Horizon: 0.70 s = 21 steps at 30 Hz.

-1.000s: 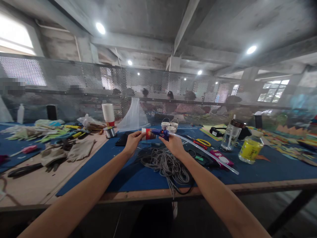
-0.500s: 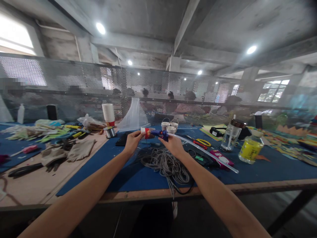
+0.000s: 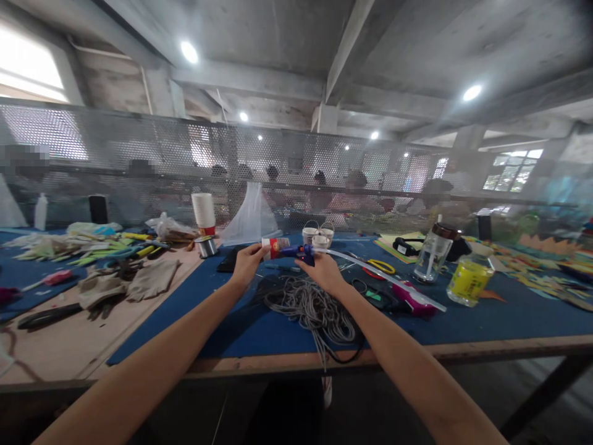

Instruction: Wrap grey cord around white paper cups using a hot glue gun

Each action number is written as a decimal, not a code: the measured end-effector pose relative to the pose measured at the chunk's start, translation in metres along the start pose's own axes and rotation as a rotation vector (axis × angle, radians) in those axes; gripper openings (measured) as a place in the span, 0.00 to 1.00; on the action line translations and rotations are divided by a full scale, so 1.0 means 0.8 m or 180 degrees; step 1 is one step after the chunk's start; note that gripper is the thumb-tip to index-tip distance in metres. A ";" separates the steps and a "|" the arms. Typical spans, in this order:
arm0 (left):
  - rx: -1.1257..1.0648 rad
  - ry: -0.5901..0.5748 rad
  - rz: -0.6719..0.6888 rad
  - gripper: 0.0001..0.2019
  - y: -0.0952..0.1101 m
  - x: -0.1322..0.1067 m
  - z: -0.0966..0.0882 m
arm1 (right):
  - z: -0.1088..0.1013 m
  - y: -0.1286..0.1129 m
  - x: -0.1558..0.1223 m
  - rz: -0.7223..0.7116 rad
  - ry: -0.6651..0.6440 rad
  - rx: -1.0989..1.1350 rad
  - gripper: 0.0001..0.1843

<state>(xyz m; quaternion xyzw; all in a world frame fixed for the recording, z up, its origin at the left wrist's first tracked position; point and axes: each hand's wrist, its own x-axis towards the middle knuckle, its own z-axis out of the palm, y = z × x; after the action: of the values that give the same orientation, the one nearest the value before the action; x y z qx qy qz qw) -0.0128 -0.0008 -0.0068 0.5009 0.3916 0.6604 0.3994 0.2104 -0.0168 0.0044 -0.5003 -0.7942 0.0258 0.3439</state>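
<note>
My left hand [image 3: 249,266] pinches a small red and white paper cup [image 3: 274,247], tipped on its side above the table. In my right hand [image 3: 323,272] is a blue hot glue gun [image 3: 299,251], its nozzle pointing left at the cup. Whether the nozzle touches the cup I cannot tell. A long translucent glue stick [image 3: 384,276] sticks out of the gun's back toward the right. Below my hands lies a tangled heap of grey cord [image 3: 317,309]. Just beyond the gun stand small white cups with wire handles [image 3: 319,235].
Left of the blue mat [image 3: 157,327] are a stack of paper cups [image 3: 204,211], a wire spool [image 3: 206,247] and work gloves [image 3: 151,281]. To the right are yellow-handled scissors [image 3: 380,266], a glass bottle [image 3: 433,252] and a yellow-labelled jar [image 3: 470,281]. A mesh screen [image 3: 287,161] runs behind.
The paper cup has turned slightly in my left hand, showing more of its printed side. The glue gun stays nearly in place beside it.
</note>
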 end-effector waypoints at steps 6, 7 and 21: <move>-0.0356 0.0194 -0.0375 0.21 -0.001 0.003 -0.001 | -0.001 0.012 0.010 0.0487 -0.0332 0.2086 0.22; -0.0380 0.0217 -0.0405 0.21 -0.002 0.004 -0.001 | -0.001 0.016 0.012 0.0579 -0.0294 0.2341 0.20; -0.0505 0.0109 -0.0445 0.19 -0.006 0.011 -0.005 | 0.016 0.088 0.025 0.1431 -0.0286 0.1090 0.23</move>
<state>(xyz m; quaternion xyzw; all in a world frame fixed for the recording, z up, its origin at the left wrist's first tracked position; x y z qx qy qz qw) -0.0173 0.0085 -0.0092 0.4279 0.3789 0.6683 0.4762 0.2525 0.0384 -0.0219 -0.5968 -0.6619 0.2574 0.3735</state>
